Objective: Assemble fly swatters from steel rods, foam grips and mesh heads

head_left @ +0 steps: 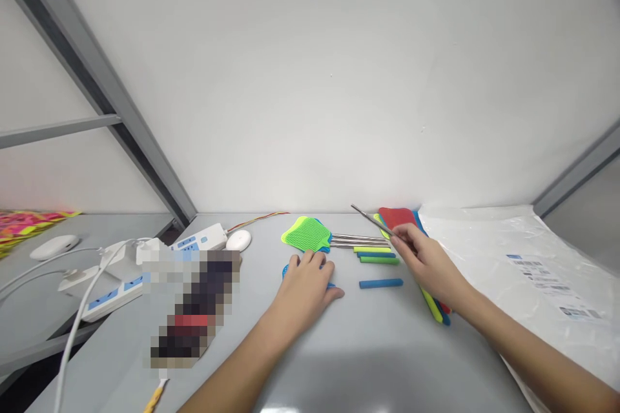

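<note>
Over a blue fly swatter head [285, 271] on the table lies my left hand [307, 281], palm down. Its fingers are apart and cover most of the head; the thumb sticks out to the right. My right hand [423, 261] pinches a thin metal rod [371, 214], raised and slanting up to the left. Behind my left hand, a green fly swatter head [309, 234] overlaps yellow and blue ones. Several metal rods [356, 241] extend right from these. Near them lie yellow, blue and green handle tubes [379, 260], and a separate blue tube [381, 283] sits closer to me.
Beneath my right hand lie more swatters, with a red head [397, 217] on top. A white plastic bag [513, 271] covers the right side. Leftward are a power strip [113, 293] with white plugs and cables, a round white disc [239, 241] and a pixelated object [196, 313].
</note>
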A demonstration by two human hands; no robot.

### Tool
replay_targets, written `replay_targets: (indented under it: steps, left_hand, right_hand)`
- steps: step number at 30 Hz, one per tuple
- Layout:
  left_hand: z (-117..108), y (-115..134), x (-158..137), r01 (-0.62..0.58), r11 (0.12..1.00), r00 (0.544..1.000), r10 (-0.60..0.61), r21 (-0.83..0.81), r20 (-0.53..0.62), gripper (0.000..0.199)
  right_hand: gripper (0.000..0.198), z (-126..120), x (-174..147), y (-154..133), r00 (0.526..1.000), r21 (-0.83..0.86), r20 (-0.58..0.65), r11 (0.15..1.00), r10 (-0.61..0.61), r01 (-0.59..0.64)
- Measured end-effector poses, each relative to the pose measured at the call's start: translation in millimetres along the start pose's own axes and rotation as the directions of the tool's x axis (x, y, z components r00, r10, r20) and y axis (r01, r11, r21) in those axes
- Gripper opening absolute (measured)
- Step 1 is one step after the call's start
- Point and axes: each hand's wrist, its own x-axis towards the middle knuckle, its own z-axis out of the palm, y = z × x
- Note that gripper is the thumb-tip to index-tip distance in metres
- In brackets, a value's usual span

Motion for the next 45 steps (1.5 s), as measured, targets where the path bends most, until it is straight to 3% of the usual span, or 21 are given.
replay_targets:
  steps: [6, 10, 14, 18, 25, 33, 40, 45]
  left_hand:
    - [2, 4, 0, -0.067, 0.997, 0.996, 0.065, -0.028, -0.069, 0.036]
    - [5, 8, -1, -0.13, 0.99, 0.991, 0.127, -0.062, -0.053, 0.031]
    - [5, 14, -4, -0.196, 0.974, 0.981, 0.194, -0.109, -0.03, 0.025]
    - [2, 23, -6, -0.231, 0.967, 0.973, 0.227, -0.107, -0.045, 0.023]
    - [-7, 9, -1, -0.174, 0.975, 0.984, 0.164, -0.139, -0.075, 0.025]
    - [-13, -16, 0, -0.093, 0.955, 0.987, 0.125, -0.281, 0.097, 0.041]
    - [-23, -26, -4, -0.022, 0.939, 0.968, 0.105, -0.342, 0.226, 0.043]
    - [-26, -31, -5, -0.015, 0.944, 0.97, 0.094, -0.331, 0.224, 0.039]
  right_hand:
    - [0.029, 22, -64, -12, 0.995, 0.226, 0.049, 0.969, 0.09, -0.099]
    - [0.029, 38, -81, -9, 0.991, 0.214, 0.039, 0.968, 0.128, -0.134]
    - [0.027, 43, -84, 0, 0.994, 0.05, 0.013, 0.993, 0.108, -0.108]
    - [0.027, 45, -87, 1, 0.995, 0.006, 0.025, 0.996, 0.094, -0.094]
    - [0.025, 49, -89, -5, 0.988, -0.126, 0.104, 0.987, 0.113, -0.099]
    - [0.019, 53, -91, -4, 0.99, -0.236, 0.123, 0.971, 0.069, -0.039]
    - [0.017, 55, -92, -1, 0.988, -0.249, 0.147, 0.969, 0.037, 0.001]
    - [0.015, 56, -92, 1, 0.987, -0.238, 0.158, 0.97, -0.018, 0.056]
